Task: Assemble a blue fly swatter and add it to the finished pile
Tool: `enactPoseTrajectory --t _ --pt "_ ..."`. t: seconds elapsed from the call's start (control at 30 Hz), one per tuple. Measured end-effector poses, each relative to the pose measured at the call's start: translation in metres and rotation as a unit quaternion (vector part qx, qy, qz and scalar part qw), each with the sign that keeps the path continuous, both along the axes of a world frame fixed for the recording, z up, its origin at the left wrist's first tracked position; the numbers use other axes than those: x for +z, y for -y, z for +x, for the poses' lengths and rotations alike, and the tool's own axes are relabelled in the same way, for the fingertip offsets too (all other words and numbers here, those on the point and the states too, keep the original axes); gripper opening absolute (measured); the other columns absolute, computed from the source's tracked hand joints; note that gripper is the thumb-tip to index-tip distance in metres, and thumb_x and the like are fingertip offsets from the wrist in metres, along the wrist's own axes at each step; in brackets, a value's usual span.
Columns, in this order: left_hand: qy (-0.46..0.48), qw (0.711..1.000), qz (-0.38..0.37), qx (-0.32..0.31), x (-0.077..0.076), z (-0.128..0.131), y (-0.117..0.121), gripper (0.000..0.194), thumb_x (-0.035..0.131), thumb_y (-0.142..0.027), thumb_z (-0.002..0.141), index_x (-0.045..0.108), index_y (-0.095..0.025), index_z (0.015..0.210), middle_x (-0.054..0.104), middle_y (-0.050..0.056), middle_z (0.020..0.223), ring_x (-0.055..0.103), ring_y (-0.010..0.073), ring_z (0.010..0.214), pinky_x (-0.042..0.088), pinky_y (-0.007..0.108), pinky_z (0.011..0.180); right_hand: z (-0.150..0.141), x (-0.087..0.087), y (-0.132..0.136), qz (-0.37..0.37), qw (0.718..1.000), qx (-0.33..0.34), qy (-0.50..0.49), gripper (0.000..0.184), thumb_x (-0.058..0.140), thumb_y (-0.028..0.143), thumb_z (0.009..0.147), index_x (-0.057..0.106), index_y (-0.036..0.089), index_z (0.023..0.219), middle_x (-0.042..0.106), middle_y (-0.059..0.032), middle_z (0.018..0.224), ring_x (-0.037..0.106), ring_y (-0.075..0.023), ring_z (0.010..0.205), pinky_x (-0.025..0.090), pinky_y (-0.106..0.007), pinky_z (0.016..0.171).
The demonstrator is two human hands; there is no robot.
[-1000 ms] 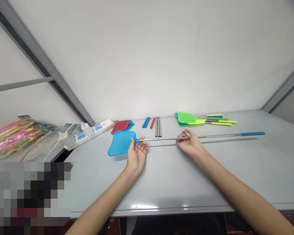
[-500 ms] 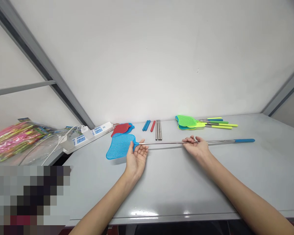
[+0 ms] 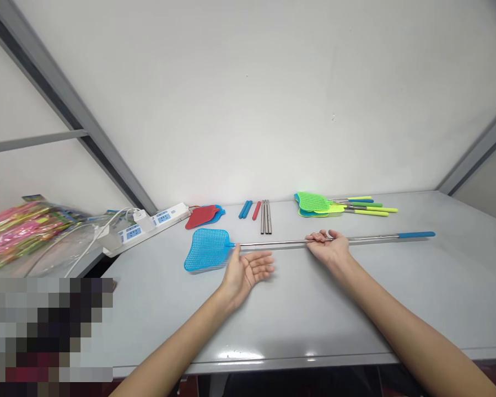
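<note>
A fly swatter with a blue mesh head, a long extended metal rod and a blue grip lies crosswise in front of me. My right hand is closed around the middle of the rod, palm up. My left hand is open beside the neck of the swatter, fingers stretched to the right and thumb up near the rod. Whether the thumb touches it I cannot tell.
Red and blue swatter heads lie behind, near blue grips, a red grip and metal rods. Several swatters are stacked at the back right. A power strip and bagged items are on the left.
My left hand has let go of the swatter's neck, its fingers opening and moving right. The swatter has shifted slightly right, still in my right hand.
</note>
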State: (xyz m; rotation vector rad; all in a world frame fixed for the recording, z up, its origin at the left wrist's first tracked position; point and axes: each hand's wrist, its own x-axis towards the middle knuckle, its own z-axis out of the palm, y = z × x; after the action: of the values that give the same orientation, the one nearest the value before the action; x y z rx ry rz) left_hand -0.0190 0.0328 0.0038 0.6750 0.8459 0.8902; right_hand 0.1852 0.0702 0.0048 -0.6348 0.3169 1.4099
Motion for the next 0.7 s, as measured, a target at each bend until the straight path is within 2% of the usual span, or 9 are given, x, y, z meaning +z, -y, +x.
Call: enactPoseTrajectory --t 0.1,0.2,0.27,0.3,0.4,0.47,0.53,0.63,0.7 --pt "-0.107 0.984 0.125 -0.07 0.004 0.006 0.007 0.053 0.029 -0.048 0.079 0.061 -0.006 0.084 0.061 0.012 0.071 0.058 0.0171 0.058 0.044 0.026 0.052 0.0 -0.001 0.0 -0.001 1.0 0.005 0.007 0.011 0.023 0.021 0.073 0.023 0.019 0.062 0.018 0.0085 0.045 0.025 -0.0056 0.031 0.028 -0.02 0.036" --pt "-0.258 0.912 0.32 -0.011 0.012 0.009 0.011 0.031 0.044 -0.038 0.076 0.063 -0.015 0.083 0.062 0.008 0.078 0.056 0.0174 0.07 0.043 0.028 0.065 -0.001 0.0 0.001 0.0 1.0 0.016 0.017 0.012 0.022 0.02 0.073 0.023 0.019 0.061 0.019 0.0082 0.045 0.025 -0.0057 0.031 0.027 -0.02 0.036" --pt "-0.304 0.861 0.406 0.041 0.018 0.009 0.011 0.016 0.053 -0.028 0.072 0.064 -0.02 0.081 0.061 0.005 0.087 0.053 0.0173 0.084 0.038 0.028 0.08 -0.001 0.0 0.002 0.0 0.999 0.022 0.023 0.013 0.021 0.02 0.074 0.023 0.019 0.061 0.02 0.0081 0.045 0.025 -0.0057 0.03 0.027 -0.02 0.036" --pt "-0.303 0.853 0.421 0.052 0.02 0.009 0.009 0.013 0.055 -0.023 0.07 0.064 -0.021 0.079 0.06 0.005 0.089 0.051 0.0174 0.089 0.034 0.028 0.085 -0.001 0.0 0.002 0.001 0.999 0.025 0.025 0.014 0.021 0.019 0.074 0.023 0.019 0.06 0.02 0.008 0.044 0.025 -0.0057 0.03 0.027 -0.02 0.036" --pt "-0.294 0.863 0.408 0.055 0.02 0.006 -0.001 0.014 0.06 -0.017 0.065 0.064 -0.022 0.077 0.059 0.006 0.088 0.049 0.0194 0.092 0.027 0.029 0.09 -0.003 0.0 0.002 0.008 0.999 0.032 0.033 0.016 0.02 0.017 0.074 0.022 0.019 0.059 0.019 0.008 0.043 0.026 -0.0061 0.03 0.027 -0.02 0.037" --pt "-0.336 0.845 0.415 0.029 0.015 0.004 -0.009 0.011 0.06 -0.019 0.065 0.063 -0.023 0.075 0.06 0.005 0.079 0.051 0.0206 0.086 0.028 0.03 0.088 -0.003 -0.001 0.002 0.016 0.999 0.035 0.039 0.017 0.02 0.016 0.074 0.021 0.019 0.057 0.018 0.008 0.042 0.025 -0.0064 0.03 0.026 -0.02 0.037" --pt "-0.406 0.792 0.456 -0.006 0.01 0.005 -0.015 0.005 0.056 -0.021 0.069 0.061 -0.022 0.069 0.058 0.004 0.067 0.053 0.0196 0.072 0.033 0.03 0.081 -0.003 -0.001 0.002 0.025 0.998 0.031 0.043 0.018 0.022 0.015 0.073 0.021 0.019 0.056 0.017 0.008 0.04 0.024 -0.0066 0.029 0.026 -0.021 0.036" --pt "-0.495 0.698 0.517 -0.027 0.006 0.013 -0.021 0.013 0.048 -0.024 0.075 0.054 -0.022 0.065 0.053 0.003 0.062 0.052 0.018 0.063 0.036 0.027 0.07 0.001 0.002 0.001 0.043 0.998 0.011 0.048 0.019 0.025 0.013 0.072 0.019 0.019 0.054 0.015 0.0081 0.038 0.019 -0.0066 0.028 0.023 -0.02 0.035" --pt "-0.531 0.661 0.529 -0.04 0.007 0.023 -0.023 0.014 0.044 -0.023 0.077 0.052 -0.022 0.066 0.053 0.004 0.065 0.051 0.0183 0.065 0.034 0.026 0.068 0.007 0.005 0.0 0.058 0.997 -0.01 0.052 0.021 0.027 0.013 0.072 0.018 0.019 0.054 0.013 0.0082 0.036 0.016 -0.0067 0.028 0.02 -0.02 0.034"
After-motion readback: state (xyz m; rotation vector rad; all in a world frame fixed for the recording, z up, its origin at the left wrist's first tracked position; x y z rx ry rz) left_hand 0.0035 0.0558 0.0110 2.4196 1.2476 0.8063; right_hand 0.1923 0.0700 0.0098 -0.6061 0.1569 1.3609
